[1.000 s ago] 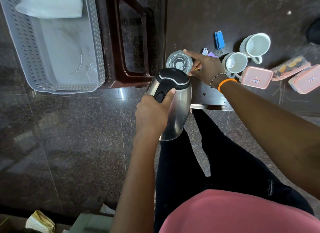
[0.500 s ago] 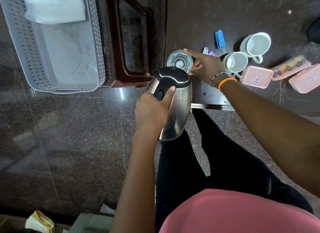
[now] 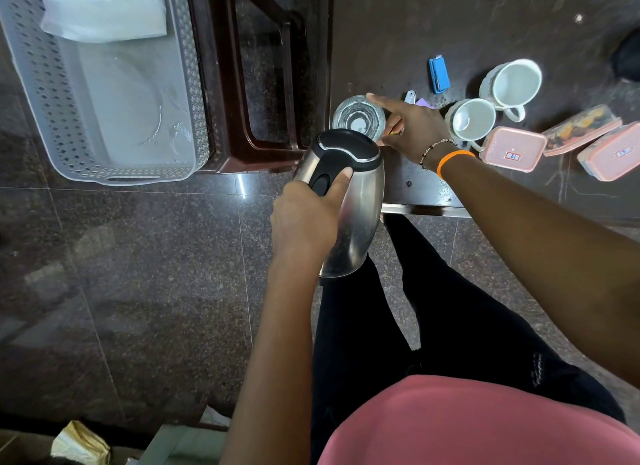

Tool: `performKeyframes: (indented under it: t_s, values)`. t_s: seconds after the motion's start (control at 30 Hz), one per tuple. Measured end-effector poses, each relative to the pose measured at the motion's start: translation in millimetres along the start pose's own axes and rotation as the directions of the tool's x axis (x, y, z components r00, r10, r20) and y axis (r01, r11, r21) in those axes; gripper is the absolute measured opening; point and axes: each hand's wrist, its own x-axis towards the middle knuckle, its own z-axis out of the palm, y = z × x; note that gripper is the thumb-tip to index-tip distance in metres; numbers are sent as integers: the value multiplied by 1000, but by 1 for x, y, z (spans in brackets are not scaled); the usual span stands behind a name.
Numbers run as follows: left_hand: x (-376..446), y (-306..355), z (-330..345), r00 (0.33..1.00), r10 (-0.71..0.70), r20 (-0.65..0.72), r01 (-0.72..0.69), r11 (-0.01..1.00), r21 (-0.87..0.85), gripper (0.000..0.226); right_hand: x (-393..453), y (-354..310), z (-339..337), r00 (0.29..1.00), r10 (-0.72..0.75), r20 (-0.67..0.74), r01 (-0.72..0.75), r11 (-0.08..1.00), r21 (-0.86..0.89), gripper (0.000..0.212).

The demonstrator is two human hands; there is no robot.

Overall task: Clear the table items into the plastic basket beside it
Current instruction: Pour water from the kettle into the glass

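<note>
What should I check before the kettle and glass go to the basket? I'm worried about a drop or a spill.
1. Left hand firm on the kettle handle: ok.
2. Kettle lid closed: ok.
3. Right hand closed around the glass: not ok, fingers only at its rim.
4. Glass empty: cannot tell.
5. Free space in the basket: ok, beside the white bag.
6. Kettle empty: cannot tell.
</note>
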Motion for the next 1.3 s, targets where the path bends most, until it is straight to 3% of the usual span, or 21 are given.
performKeyframes:
  t_s: [0.63,1.3]
  values:
    - [-1,-1,3,999,20,-25,-20,1000,17,63,-3,-4,-2,1000,10,11,-10,1000,-23,65]
    - [1,3,-4,999,-3,34,3,1000,-17,66,0,0,3,999,7,-33,-9,998,-61,66]
